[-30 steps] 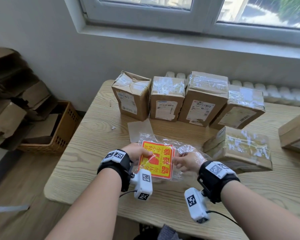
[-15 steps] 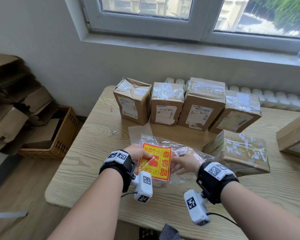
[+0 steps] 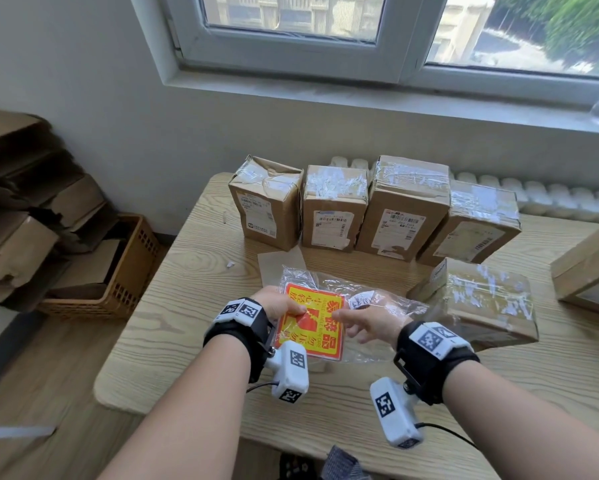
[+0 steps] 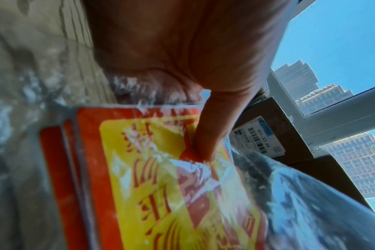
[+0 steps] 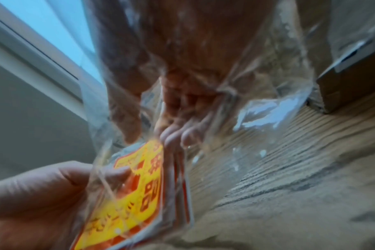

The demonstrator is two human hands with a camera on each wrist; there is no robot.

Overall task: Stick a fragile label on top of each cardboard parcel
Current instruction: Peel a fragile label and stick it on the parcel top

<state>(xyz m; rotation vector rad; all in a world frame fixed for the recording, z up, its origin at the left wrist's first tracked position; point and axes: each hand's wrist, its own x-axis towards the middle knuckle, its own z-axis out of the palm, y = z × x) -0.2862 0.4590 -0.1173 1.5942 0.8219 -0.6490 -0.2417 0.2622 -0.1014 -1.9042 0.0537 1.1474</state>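
Observation:
A stack of red-and-yellow fragile labels [image 3: 312, 327] sits inside a clear plastic bag [image 3: 391, 306] just above the wooden table [image 3: 194, 278]. My left hand [image 3: 277, 304] grips the stack through the plastic, thumb [image 4: 203, 143] pressed on top. My right hand [image 3: 367, 323] is inside the bag's mouth, its fingertips [image 5: 176, 133] at the edge of the labels [image 5: 135, 186]; the view there is blurred. Several taped cardboard parcels stand in a row at the back [image 3: 332, 209]. Another parcel [image 3: 481, 303] lies just right of the bag.
A brown paper sheet [image 3: 280, 265] lies behind the bag. One more box [image 3: 589, 268] sits at the table's right edge. On the floor to the left is a woven basket [image 3: 128, 271] with flattened cardboard. A radiator [image 3: 550, 199] runs behind the table.
Both hands stay at the bag. My right fingers have stretched a little further left toward the labels. The head view has tipped up slightly.

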